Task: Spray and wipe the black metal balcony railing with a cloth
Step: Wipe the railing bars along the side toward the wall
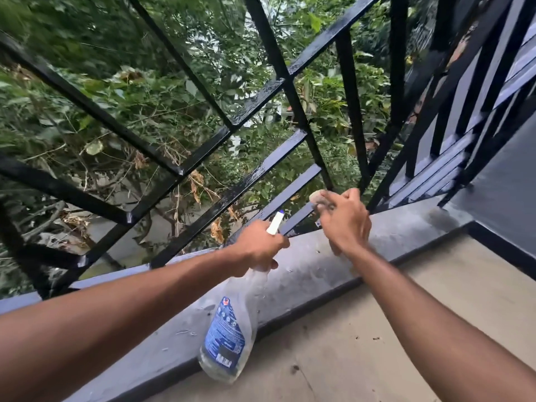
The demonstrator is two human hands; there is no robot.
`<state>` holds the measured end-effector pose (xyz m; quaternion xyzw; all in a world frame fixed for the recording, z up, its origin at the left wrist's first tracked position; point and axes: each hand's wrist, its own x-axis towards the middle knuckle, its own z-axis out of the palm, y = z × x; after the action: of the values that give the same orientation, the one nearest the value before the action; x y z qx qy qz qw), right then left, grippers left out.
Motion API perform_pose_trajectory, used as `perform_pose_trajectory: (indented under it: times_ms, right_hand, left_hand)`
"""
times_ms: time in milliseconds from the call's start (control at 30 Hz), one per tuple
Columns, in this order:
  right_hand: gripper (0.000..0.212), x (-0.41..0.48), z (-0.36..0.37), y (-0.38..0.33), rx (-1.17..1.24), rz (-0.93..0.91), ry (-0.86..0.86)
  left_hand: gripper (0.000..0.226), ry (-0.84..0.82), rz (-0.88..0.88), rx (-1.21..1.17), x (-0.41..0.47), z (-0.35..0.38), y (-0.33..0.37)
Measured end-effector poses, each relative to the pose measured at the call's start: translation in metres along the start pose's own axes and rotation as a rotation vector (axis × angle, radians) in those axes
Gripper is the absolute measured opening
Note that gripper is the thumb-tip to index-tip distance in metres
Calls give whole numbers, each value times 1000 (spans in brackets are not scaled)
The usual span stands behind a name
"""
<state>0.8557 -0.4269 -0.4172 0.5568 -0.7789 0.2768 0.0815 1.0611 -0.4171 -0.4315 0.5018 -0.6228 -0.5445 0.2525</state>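
The black metal railing [262, 169] runs across the view above a grey ledge, its bars shiny and wet in places. My left hand [259, 246] grips the neck of a clear spray bottle [229, 326] with a blue label; its white nozzle points up toward the lowest bars. My right hand [345, 220] holds a small pale cloth [317, 197], bunched in the fingers and pressed against the foot of a bar where it meets the ledge.
The grey ledge [301, 274] under the railing is dusty and streaked. A beige balcony floor [391, 338] lies below it. A dark wall [504, 181] closes the right side. Green foliage and a drop lie beyond the bars.
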Motion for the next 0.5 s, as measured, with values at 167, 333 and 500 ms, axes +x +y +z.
perform_pose_trajectory:
  times_ms: [167,333,500]
  right_hand:
    - [32,-26,20,18,235,-38,-101]
    - [31,-22,25,32,210,52,-1]
    - [29,-12,28,49,273,301,190]
  left_hand:
    - [12,-81,31,-38,5,8,2]
    - [7,-141,38,-6,19,28,-2]
    - [15,-176,30,-49,53,52,18]
